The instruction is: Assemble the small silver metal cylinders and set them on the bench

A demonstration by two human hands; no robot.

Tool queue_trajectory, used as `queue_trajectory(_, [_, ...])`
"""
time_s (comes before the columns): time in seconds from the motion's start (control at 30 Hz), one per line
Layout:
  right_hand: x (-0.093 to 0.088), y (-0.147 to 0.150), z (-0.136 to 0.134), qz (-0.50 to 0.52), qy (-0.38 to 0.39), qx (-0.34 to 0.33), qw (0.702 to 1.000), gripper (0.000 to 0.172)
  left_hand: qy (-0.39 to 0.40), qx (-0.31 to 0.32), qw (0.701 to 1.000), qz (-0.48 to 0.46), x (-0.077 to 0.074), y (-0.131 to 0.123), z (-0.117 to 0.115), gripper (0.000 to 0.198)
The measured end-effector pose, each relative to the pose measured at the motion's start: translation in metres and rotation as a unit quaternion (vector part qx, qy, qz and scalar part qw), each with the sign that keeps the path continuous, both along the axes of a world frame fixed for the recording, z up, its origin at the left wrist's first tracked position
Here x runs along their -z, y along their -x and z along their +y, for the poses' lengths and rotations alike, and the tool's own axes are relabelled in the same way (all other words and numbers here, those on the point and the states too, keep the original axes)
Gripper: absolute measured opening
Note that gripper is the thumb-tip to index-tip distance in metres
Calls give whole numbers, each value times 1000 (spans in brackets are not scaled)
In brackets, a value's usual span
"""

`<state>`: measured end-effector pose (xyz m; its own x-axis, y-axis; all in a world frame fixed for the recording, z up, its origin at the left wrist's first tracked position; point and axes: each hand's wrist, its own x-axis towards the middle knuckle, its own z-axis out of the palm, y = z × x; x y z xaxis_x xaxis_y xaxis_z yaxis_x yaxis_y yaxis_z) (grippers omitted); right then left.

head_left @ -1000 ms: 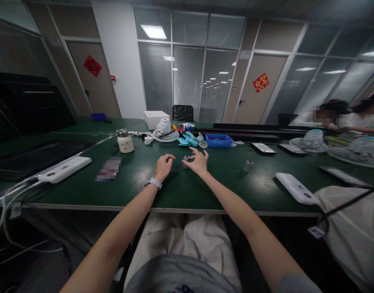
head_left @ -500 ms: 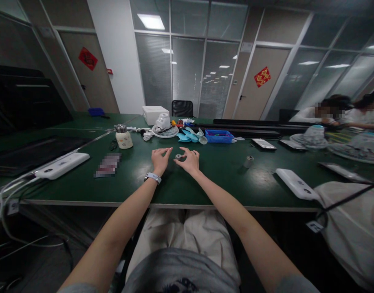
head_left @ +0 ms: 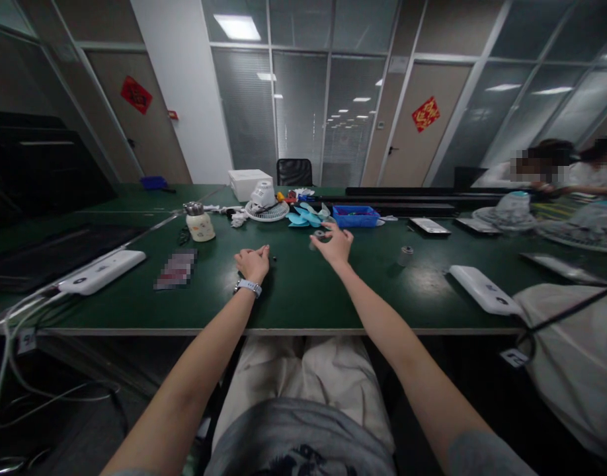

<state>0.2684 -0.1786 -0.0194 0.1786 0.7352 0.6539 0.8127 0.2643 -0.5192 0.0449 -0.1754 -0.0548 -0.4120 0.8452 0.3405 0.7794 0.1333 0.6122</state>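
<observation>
My right hand (head_left: 334,246) is over the table, thumb and fingers closed around a small round metal part (head_left: 319,235) that is blurred by motion. To its left, my left hand (head_left: 252,264), with a watch (head_left: 248,287) on the wrist, stays low at the table with fingers pressed together. What its fingertips hold, if anything, is hidden. A tiny dark piece (head_left: 274,258) lies on the table just right of those fingertips. Further right a small metal cylinder (head_left: 405,256) stands upright, apart from both hands.
Behind my hands are light-blue fan blades (head_left: 306,216), a blue bin (head_left: 356,216) and a white fan housing (head_left: 264,201). A cream bottle (head_left: 199,223) stands left. White power strips (head_left: 102,271) flank the green table (head_left: 303,304). Other people sit at far right.
My right hand has moved right and slightly away with the round metal part. My left hand has lowered a little and its fingers have closed; the tiny dark piece now shows beside it.
</observation>
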Motion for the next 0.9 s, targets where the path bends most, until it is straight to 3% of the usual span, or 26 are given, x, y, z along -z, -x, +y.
queue_trajectory(0.17, [-8, -113, 7, -45, -14, 207, 977, 44, -4, 3, 1000, -6, 1, -1, 2, 49])
queue_trajectory(0.27, [-3, -162, 7, -37, 4, 292, 956, 43, 4, 10, 1000, -7, 1, -1, 3, 51])
queue_trajectory(0.37, [5, -187, 9, -8, 34, 343, 939, 44, 10, 15, 1000, -1, 0, -1, 3, 52])
queue_trajectory(0.53, [16, -201, 10, 35, 119, 379, 917, 43, 13, 18, 1000, 1, 0, -1, 2, 52])
queue_trajectory(0.63, [8, -194, 3, 34, 110, 385, 915, 51, 14, 20, 1000, -1, 0, -1, 2, 52])
queue_trajectory(0.73, [-13, -156, -10, -10, 5, 363, 932, 60, 8, 12, 1000, -8, -2, -2, 1, 52])
queue_trajectory(0.8, [-25, -111, -16, -60, -49, 275, 958, 55, 2, -2, 1000, -17, -3, -3, 0, 51])
queue_trajectory(0.83, [-27, -84, -18, -85, -49, 201, 975, 50, -1, -16, 1000, -21, -4, -3, 0, 50])
queue_trajectory(0.9, [-23, -28, -16, -129, 17, 11, 992, 43, -2, -54, 998, -30, -6, -4, -2, 47])
